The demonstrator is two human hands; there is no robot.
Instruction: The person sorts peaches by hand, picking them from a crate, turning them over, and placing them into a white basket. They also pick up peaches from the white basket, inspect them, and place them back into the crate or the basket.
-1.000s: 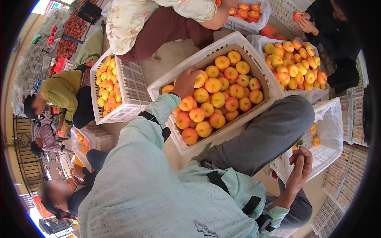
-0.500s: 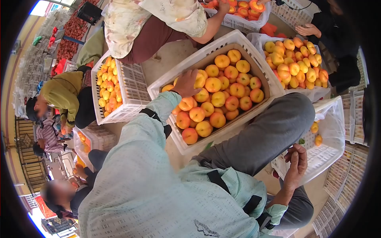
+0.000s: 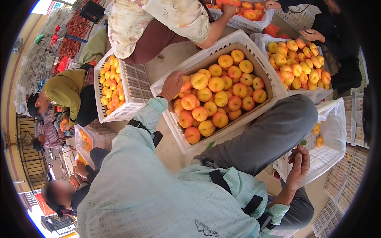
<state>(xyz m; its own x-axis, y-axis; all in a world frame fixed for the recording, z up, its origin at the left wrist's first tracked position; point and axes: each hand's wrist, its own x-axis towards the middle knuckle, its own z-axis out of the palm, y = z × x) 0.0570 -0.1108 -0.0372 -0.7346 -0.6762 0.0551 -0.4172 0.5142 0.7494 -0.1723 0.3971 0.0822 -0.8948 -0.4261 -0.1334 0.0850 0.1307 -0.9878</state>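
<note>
My left hand is over the left end of a white plastic crate of yellow-red peaches. Its fingers stretch along the left side of one peach and hide part of it; the thumb side is out of sight. Cardboard lines the crate, and the peaches lie close together in it. Off to the right, above my bent leg, my right hand is raised with its fingers curled in, and nothing shows in them. Below and beyond that hand stands a lined white crate with a few peaches.
A heaped crate of peaches stands at upper right, another crate at left. One more crate holds orange-wrapped fruit at the top. Several people sit close around, one person just beyond my crate. Stacked crates line the right side.
My left hand has drawn back leftward from over the peaches to the crate's left end, uncovering fruit. My right hand stays nearly still. The view has shifted slightly.
</note>
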